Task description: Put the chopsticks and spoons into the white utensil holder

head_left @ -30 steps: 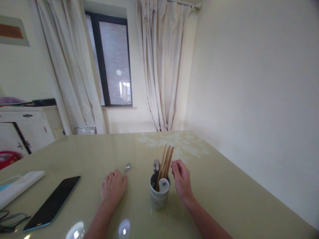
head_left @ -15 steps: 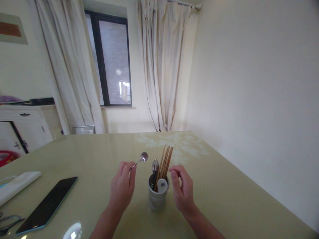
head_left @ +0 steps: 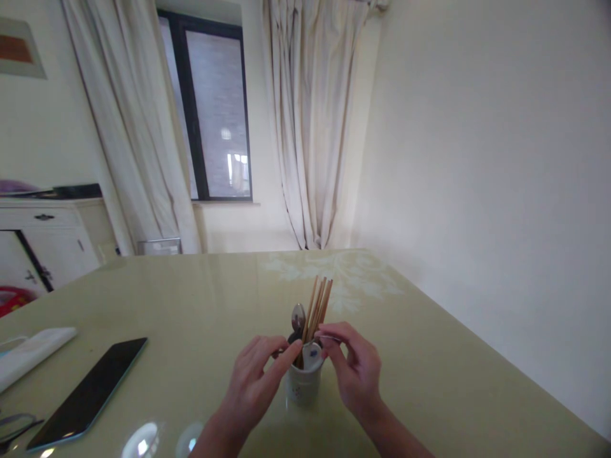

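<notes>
A pale ceramic cup [head_left: 304, 385] stands upright on the table, holding several wooden chopsticks [head_left: 319, 308], a metal spoon [head_left: 298, 316] with its bowl up and a white piece with a small blue mark [head_left: 312, 357]. My left hand [head_left: 255, 381] is at the cup's left rim, its thumb and fingers around the edge. Its fingertips are partly hidden. At the right side of the rim, my right hand [head_left: 353, 369] pinches a thin metal spoon [head_left: 330, 337], mostly covered by the fingers.
A black phone [head_left: 90, 391] lies on the table to the left, with a white flat object [head_left: 33, 353] and a pair of glasses [head_left: 16, 426] beside it. The table [head_left: 453, 375] meets a plain wall on the right. Beyond its far edge hang curtains [head_left: 319, 159].
The spoon has gone from my left hand to my right. My left hand has moved right to the cup's rim, and my right hand has closed in beside the chopsticks.
</notes>
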`<state>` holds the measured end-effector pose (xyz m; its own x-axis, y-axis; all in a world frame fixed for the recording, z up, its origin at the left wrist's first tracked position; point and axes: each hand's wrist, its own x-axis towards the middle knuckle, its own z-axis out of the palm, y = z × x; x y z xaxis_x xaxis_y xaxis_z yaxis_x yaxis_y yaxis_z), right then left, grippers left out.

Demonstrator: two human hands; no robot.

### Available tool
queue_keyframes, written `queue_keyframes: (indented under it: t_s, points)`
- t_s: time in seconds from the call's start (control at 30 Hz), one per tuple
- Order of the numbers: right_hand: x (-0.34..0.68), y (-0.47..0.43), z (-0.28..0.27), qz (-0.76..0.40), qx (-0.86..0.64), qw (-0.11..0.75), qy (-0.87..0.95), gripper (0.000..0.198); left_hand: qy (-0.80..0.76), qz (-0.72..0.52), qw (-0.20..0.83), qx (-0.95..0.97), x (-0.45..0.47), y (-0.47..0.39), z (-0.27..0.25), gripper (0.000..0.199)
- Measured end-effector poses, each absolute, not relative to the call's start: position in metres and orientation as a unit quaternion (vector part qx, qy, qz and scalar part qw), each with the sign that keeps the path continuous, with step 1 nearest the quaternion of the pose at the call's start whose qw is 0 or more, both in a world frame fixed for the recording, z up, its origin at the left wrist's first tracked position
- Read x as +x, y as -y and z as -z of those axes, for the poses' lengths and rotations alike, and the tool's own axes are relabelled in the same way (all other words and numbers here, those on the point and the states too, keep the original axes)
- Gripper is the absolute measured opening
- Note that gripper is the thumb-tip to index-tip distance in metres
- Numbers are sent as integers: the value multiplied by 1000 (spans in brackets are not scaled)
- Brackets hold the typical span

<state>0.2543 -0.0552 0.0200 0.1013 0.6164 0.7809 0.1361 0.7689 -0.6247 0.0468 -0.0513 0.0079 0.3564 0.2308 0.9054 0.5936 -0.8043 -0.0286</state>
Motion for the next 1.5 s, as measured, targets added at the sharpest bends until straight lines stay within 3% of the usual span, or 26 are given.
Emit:
queue_keyframes:
  t_s: [0.17, 0.3, 0.53, 0.63, 0.87, 1.0, 1.07, 1.17, 1.23, 1.37, 1.5]
  points:
    - [266, 48, -36, -192, -310, 764, 532, 8, 302, 511, 150, -791, 42, 45, 5, 40]
    - [281, 39, -48, -156, -339, 808, 456, 15, 368, 512, -4, -777, 43, 39, 18, 60]
    - [279, 32, -34, -164, -395, 750, 504, 26, 365, 467, -315, -742, 63, 38, 28, 92]
    - [268, 33, -26, -190, -415, 692, 559, 25, 329, 438, -387, -741, 69, 40, 24, 96]
    - [263, 35, -21, -122, -393, 616, 672, 23, 322, 423, -387, -753, 72, 39, 23, 85]
    - [270, 25, -16, -178, -414, 625, 637, 31, 350, 408, -395, -745, 72, 35, 29, 83]
    - [270, 20, -10, -247, -410, 609, 633, 43, 366, 410, -387, -741, 71, 32, 31, 80]
    - [263, 16, 3, -365, -355, 539, 671, 79, 395, 410, -331, -752, 68, 26, 34, 73]
    - [256, 16, 10, -398, -333, 497, 696, 89, 423, 397, -279, -765, 64, 22, 37, 63]
    - [251, 11, 17, -352, -374, 484, 708, 66, 486, 349, -204, -775, 55, 17, 45, 57]
    - [270, -11, 25, -280, -453, 521, 667, 56, 518, 337, -178, -766, 50, 13, 52, 53]
